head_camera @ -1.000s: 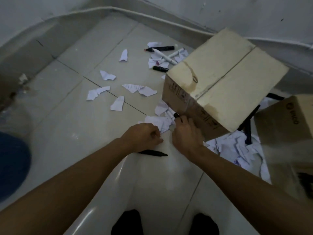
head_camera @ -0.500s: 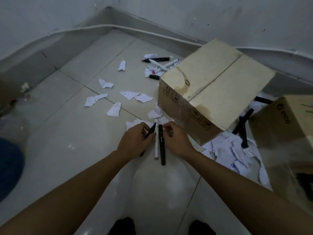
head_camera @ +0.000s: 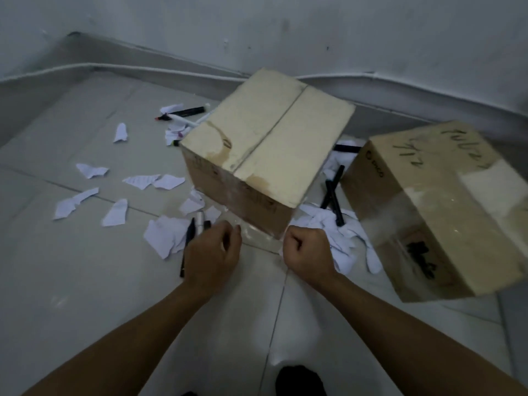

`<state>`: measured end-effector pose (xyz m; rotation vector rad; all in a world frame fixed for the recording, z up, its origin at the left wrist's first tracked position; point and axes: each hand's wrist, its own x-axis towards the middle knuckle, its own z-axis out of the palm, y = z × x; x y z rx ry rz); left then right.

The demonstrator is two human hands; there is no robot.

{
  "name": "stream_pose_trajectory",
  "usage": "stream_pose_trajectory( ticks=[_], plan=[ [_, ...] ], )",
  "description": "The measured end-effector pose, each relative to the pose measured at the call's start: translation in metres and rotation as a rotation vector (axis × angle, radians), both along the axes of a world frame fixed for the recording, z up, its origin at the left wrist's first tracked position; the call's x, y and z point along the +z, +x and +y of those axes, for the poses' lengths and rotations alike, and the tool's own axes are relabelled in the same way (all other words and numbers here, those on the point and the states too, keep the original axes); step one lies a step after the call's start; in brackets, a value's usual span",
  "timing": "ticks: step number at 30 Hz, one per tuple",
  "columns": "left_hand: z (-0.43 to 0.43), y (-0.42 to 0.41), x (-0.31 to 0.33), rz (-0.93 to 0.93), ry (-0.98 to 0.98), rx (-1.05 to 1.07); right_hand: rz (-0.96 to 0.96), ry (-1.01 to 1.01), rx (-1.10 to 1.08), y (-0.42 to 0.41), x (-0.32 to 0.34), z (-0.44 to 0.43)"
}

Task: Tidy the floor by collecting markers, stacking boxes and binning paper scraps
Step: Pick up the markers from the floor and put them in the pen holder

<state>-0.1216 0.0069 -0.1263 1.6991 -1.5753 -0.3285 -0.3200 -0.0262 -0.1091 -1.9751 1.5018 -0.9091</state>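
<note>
My left hand (head_camera: pixel 211 252) is closed around a small bundle of markers (head_camera: pixel 197 224), two black and one white, whose tips stick out above my knuckles. My right hand (head_camera: pixel 307 250) is a closed fist with nothing visible in it, just in front of the near corner of a large cardboard box (head_camera: pixel 265 150). A second cardboard box (head_camera: pixel 443 207) lies tilted to the right. More black markers (head_camera: pixel 331 195) lie between the two boxes, and others (head_camera: pixel 185 112) lie behind the large box. Torn paper scraps (head_camera: pixel 165 235) litter the tiled floor.
Loose scraps (head_camera: pixel 88 170) spread over the tiles to the left. A pile of scraps (head_camera: pixel 340 232) sits between the boxes. A grey wall with a white cable (head_camera: pixel 114 65) along its base bounds the floor behind. My dark feet (head_camera: pixel 300 381) are at the bottom.
My right hand has let go of the markers and moved right as a fist. My left hand now holds the three markers together. The view has swung right and shows more of the second box.
</note>
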Motion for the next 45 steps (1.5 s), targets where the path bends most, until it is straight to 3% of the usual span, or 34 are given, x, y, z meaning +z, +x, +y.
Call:
stream_pose_trajectory(
  ticks=[5,10,14,18,22,28,30,32,38,40,45],
  plan=[
    [0.021,-0.045,-0.015,-0.111,0.030,-0.365,0.100,0.005,-0.332,-0.047,0.002,-0.037],
    [0.007,-0.055,-0.026,-0.166,0.099,-0.455,0.374,0.325,-0.462,-0.062,-0.007,-0.105],
    [0.002,-0.056,-0.035,-0.169,0.129,-0.423,0.376,0.453,-0.491,-0.053,-0.015,-0.133],
    [0.002,-0.059,-0.038,-0.123,0.145,-0.371,0.269,0.480,-0.505,-0.051,-0.017,-0.132],
    [0.001,-0.060,-0.035,-0.083,0.171,-0.359,0.171,0.387,-0.479,-0.047,-0.007,-0.106],
    [0.001,-0.059,-0.025,-0.047,0.134,-0.298,-0.298,0.021,-0.501,-0.029,0.018,-0.037],
    [0.003,-0.054,-0.020,-0.055,0.121,-0.247,-0.415,-0.120,-0.426,-0.019,0.018,-0.002],
    [0.003,-0.047,-0.018,-0.083,0.130,-0.211,-0.409,-0.123,-0.265,-0.009,0.009,0.031],
    [0.009,-0.010,-0.021,-0.022,0.194,-0.148,-0.020,-0.069,0.232,0.035,-0.016,0.066],
    [0.012,0.001,-0.018,0.030,0.188,-0.079,0.067,-0.081,0.296,0.050,-0.018,0.060],
    [0.016,0.022,-0.015,-0.102,0.147,0.108,0.115,0.049,0.259,0.088,-0.020,0.034]
  ],
)
